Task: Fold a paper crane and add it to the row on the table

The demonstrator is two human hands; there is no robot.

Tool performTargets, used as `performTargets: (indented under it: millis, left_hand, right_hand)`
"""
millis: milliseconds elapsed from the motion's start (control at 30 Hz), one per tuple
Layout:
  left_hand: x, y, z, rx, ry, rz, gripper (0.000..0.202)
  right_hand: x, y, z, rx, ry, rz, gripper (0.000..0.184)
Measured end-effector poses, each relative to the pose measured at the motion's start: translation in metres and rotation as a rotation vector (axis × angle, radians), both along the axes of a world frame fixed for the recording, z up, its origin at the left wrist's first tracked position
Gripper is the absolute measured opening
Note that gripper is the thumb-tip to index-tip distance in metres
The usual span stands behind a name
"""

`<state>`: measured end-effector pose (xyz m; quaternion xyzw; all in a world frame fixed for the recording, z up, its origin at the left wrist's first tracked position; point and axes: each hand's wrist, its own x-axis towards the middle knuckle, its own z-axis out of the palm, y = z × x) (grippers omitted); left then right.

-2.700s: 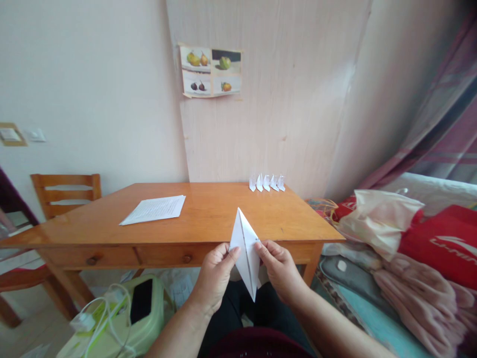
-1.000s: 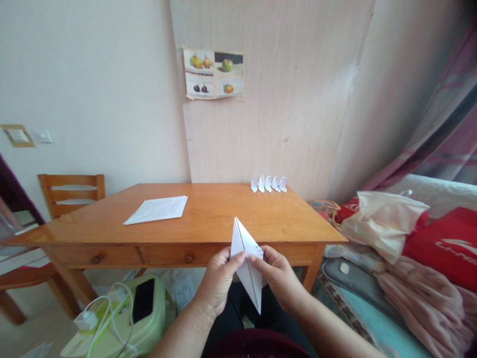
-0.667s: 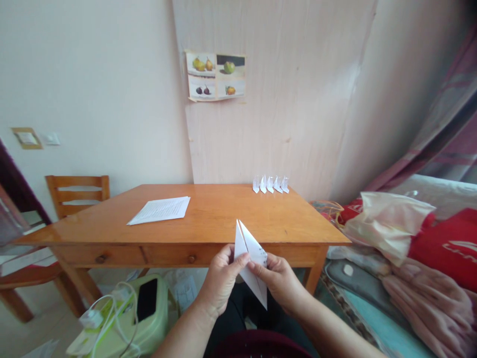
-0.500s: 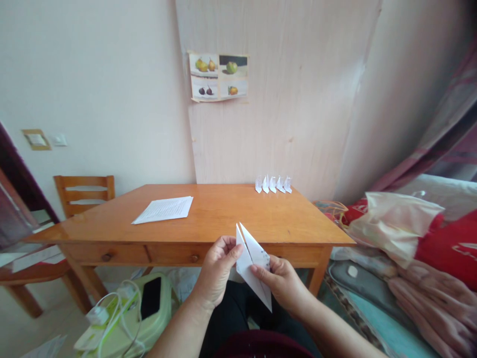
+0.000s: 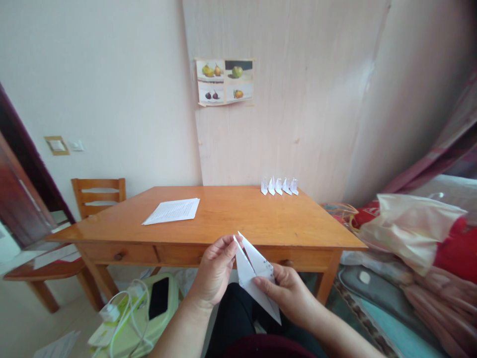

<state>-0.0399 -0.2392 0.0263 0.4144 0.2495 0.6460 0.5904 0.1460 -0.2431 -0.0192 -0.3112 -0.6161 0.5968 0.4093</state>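
A white folded paper [image 5: 253,271], kite-shaped with long points, is held over my lap in front of the wooden table [image 5: 223,221]. My left hand [image 5: 214,271] pinches its upper left edge near the top point, fingers curled. My right hand [image 5: 288,293] grips the paper's right side with the thumb on top. The lower point reaches down between my wrists. A row of several small folded white paper pieces [image 5: 279,186] stands at the table's far edge by the wall.
A printed sheet [image 5: 172,211] lies on the table's left half. A wooden chair [image 5: 99,195] stands behind the table at left. A pale green case with a phone and cables [image 5: 143,313] sits on the floor. Bags and bedding [image 5: 410,233] pile up at right.
The paper has tilted, top point leaning left and bottom point swinging right. Both hands sank lower and my right hand slid down its side. The view has shifted, so the table sits further right.
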Motion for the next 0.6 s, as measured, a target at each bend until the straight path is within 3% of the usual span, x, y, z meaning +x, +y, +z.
performTargets:
  millis: [600]
  left_hand:
    - [-0.0034,-0.0018,0.0044,0.012,-0.015,-0.032,0.018]
  right_hand:
    - [-0.0001,-0.0018,0.0003,0.023,-0.019,0.011,0.041]
